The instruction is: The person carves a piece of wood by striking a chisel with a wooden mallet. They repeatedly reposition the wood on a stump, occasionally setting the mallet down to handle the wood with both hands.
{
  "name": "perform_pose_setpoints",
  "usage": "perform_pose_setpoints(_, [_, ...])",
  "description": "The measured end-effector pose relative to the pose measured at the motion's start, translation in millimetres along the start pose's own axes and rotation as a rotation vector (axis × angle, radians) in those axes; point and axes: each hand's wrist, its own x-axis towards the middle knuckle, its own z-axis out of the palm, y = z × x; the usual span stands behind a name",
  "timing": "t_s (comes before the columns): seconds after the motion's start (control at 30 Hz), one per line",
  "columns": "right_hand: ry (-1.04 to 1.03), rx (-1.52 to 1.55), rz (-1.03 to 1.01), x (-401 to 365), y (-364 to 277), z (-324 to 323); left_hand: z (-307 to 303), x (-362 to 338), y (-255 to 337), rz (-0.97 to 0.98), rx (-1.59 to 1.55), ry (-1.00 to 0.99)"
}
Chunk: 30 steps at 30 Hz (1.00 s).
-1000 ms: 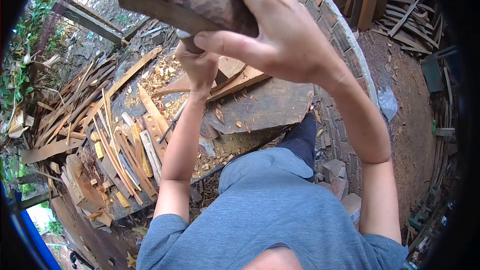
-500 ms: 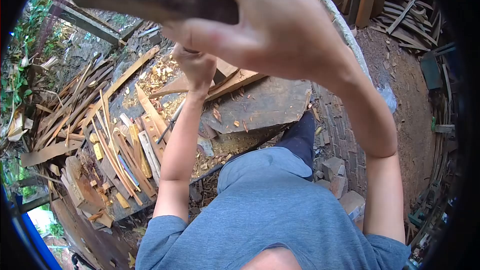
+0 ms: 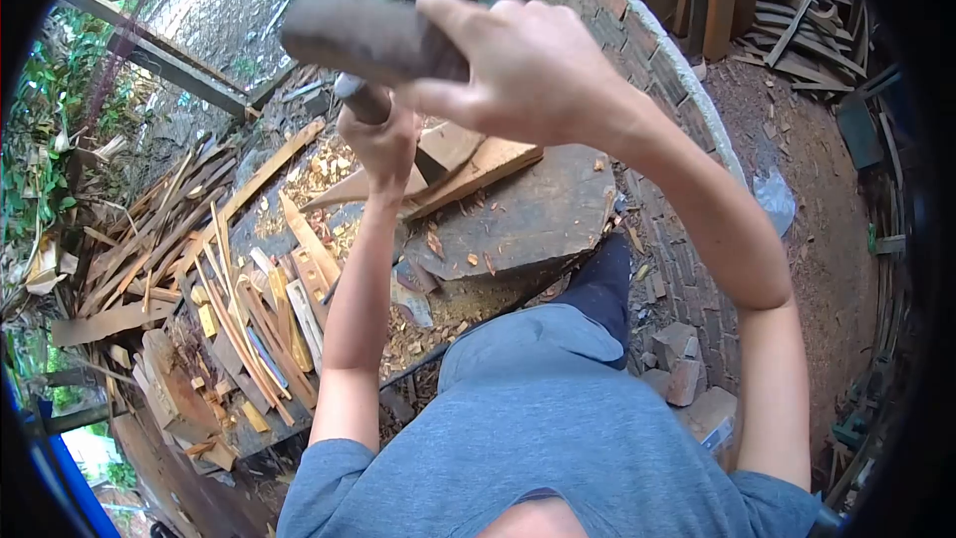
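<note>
My left hand is wrapped round the handle of a chisel, whose ringed handle end pokes out above the fist. Its dark, wide blade meets a curved piece of wood that lies on a thick worn wooden block. Raised higher, my right hand grips a wooden mallet, slightly blurred. The mallet's head overlaps the space just above the chisel's handle end in this view. Most of the mallet's handle is hidden by my fingers.
Wood chips are strewn round the block. Several offcuts and strips lie at the left, with a longer plank behind them. A low brick wall curves along the right. Bricks sit near my leg.
My right hand has brought the mallet down, away from the camera and closer to the chisel. The chisel's handle end now shows. My left hand stays round the chisel.
</note>
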Motion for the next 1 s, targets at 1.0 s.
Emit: perform_pose_setpoints(1.0, [-0.441, 0.385, 0.858, -110.0, 82.9, 155.8, 0.8, 1.7, 4.7, -0.19, -0.098, 0.032])
